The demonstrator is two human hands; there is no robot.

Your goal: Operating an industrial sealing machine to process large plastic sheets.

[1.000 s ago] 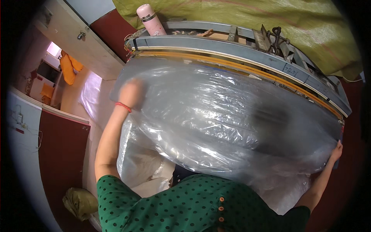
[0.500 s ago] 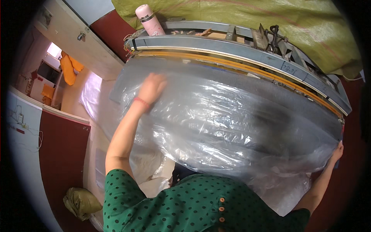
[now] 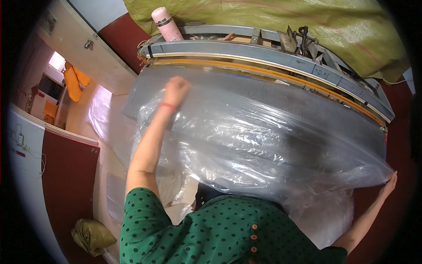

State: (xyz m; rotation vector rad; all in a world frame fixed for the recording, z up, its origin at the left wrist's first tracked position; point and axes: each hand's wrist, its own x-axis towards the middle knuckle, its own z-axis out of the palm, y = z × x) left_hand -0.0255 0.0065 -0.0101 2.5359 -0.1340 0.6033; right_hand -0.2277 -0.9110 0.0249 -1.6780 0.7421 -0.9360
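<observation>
A wide sheet of clear, wrinkled plastic film point(image 3: 228, 127) lies over the grey work surface point(image 3: 211, 79) and hangs down toward my body. My left hand point(image 3: 177, 91), with a red band at the wrist, is curled and slightly blurred on the film at the upper left; the film looks bunched under its fingers, which are partly hidden. Far to the right, my right hand point(image 3: 388, 184) pinches the film's corner just past the surface's end. Taut creases run diagonally across the sheet toward that corner.
A grey metal frame point(image 3: 220, 49) with orange strips point(image 3: 246, 67) spans the far side. On it stand a pink bottle point(image 3: 167, 25) and a metal clamp point(image 3: 303, 42). Green woven sheeting point(image 3: 263, 13) lies behind. An opened door point(image 3: 83, 39) is at left, a tied olive bag point(image 3: 93, 236) below.
My left hand has curled and shifted slightly up and right. My right hand has moved outward and down from the surface's end, drawing the film corner out and tightening the creases.
</observation>
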